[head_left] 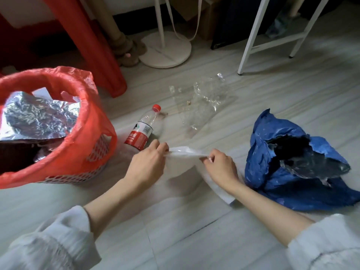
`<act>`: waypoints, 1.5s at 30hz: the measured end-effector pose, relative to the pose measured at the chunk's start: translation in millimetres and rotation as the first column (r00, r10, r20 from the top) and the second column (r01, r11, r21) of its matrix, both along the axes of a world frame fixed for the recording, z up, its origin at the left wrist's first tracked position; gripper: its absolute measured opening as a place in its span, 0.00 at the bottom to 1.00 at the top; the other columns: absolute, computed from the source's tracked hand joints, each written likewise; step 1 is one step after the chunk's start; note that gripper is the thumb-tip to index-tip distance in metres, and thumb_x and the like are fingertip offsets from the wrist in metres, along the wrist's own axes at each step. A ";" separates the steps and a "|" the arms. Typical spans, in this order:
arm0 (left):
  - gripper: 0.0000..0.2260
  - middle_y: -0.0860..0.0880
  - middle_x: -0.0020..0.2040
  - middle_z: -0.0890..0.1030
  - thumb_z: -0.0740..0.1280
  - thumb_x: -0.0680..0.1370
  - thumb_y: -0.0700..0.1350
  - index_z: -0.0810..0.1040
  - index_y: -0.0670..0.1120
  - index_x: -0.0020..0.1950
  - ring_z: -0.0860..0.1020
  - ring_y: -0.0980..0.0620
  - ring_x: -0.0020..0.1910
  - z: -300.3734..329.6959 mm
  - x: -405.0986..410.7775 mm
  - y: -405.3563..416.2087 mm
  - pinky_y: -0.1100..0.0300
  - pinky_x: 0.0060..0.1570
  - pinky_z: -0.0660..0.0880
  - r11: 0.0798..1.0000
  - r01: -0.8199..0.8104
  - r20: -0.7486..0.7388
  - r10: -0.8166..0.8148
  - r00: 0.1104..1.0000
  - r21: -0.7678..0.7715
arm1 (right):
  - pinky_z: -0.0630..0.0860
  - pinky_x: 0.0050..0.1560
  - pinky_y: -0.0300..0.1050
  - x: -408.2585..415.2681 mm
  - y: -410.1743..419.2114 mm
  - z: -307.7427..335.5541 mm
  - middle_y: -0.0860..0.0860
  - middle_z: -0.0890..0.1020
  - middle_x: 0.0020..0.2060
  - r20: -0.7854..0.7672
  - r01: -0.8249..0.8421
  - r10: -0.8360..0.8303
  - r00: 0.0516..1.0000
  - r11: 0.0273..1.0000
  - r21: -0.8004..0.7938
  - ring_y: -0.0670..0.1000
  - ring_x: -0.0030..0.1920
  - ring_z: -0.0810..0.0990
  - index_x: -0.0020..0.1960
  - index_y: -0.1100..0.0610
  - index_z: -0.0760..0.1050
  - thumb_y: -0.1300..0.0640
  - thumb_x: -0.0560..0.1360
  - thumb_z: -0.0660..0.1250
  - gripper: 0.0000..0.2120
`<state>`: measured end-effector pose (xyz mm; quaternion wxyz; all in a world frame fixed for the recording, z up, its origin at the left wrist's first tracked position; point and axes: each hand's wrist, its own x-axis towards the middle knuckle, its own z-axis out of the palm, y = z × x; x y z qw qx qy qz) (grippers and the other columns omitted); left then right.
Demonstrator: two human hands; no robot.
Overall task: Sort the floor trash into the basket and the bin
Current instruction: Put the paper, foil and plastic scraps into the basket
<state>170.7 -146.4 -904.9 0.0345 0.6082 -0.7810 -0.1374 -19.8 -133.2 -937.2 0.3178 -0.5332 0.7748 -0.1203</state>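
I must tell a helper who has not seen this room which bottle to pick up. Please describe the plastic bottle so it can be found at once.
Start at the basket lined with a red bag on the left. Just to its right, the plastic bottle lies on its side on the pale floor, beyond the left hand. Its red cap and red label set it apart from the clear crumpled wrap farther back.

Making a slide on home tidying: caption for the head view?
Both hands, left hand and right hand, pinch white paper between basket and blue bag.
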 end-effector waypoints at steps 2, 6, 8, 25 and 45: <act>0.11 0.45 0.55 0.69 0.58 0.77 0.39 0.68 0.45 0.59 0.76 0.39 0.47 4.6 -5.7 13.6 0.49 0.38 0.71 1.000 0.025 0.000 -0.025 1.000 0.009 | 0.70 0.38 0.46 9.7 1.0 2.0 0.54 0.73 0.35 0.237 0.209 -0.231 0.944 0.971 0.114 0.57 0.42 0.73 0.34 0.56 0.65 0.58 0.75 0.59 0.12; 0.15 0.45 0.72 0.59 0.59 0.79 0.45 0.66 0.41 0.63 0.69 0.43 0.66 -7.7 -7.9 49.7 0.53 0.58 0.70 0.946 0.275 -0.147 -0.252 0.956 0.170 | 0.77 0.41 0.50 24.3 2.6 19.9 0.56 0.74 0.34 0.742 0.279 -0.406 0.534 0.913 0.298 0.55 0.37 0.76 0.37 0.58 0.70 0.70 0.75 0.53 0.13; 0.19 0.46 0.77 0.48 0.60 0.79 0.50 0.64 0.44 0.67 0.62 0.48 0.72 -11.3 -3.9 54.1 0.60 0.64 0.65 0.898 0.348 -0.267 -0.278 0.923 0.269 | 0.73 0.36 0.43 27.0 5.4 30.0 0.54 0.76 0.30 0.834 0.148 -0.335 0.439 0.942 0.301 0.51 0.33 0.74 0.39 0.59 0.72 0.70 0.76 0.54 0.13; 0.24 0.51 0.55 0.79 0.70 0.68 0.60 0.74 0.48 0.58 0.72 0.47 0.62 -9.9 37.9 35.9 0.59 0.56 0.65 0.956 0.201 -0.180 -0.164 0.970 0.214 | 0.67 0.41 0.40 32.9 36.9 28.2 0.55 0.77 0.35 0.450 -0.315 0.322 0.833 0.944 -0.094 0.45 0.38 0.72 0.47 0.63 0.80 0.64 0.76 0.64 0.06; 0.12 0.41 0.47 0.81 0.69 0.74 0.42 0.79 0.39 0.56 0.81 0.53 0.40 12.7 40.9 36.8 0.63 0.43 0.77 0.636 0.134 -0.630 0.670 0.392 0.760 | 0.45 0.74 0.58 51.5 62.9 20.9 0.51 0.48 0.76 -0.314 -0.823 0.788 0.530 0.567 0.034 0.51 0.75 0.46 0.76 0.50 0.41 0.32 0.68 0.38 0.41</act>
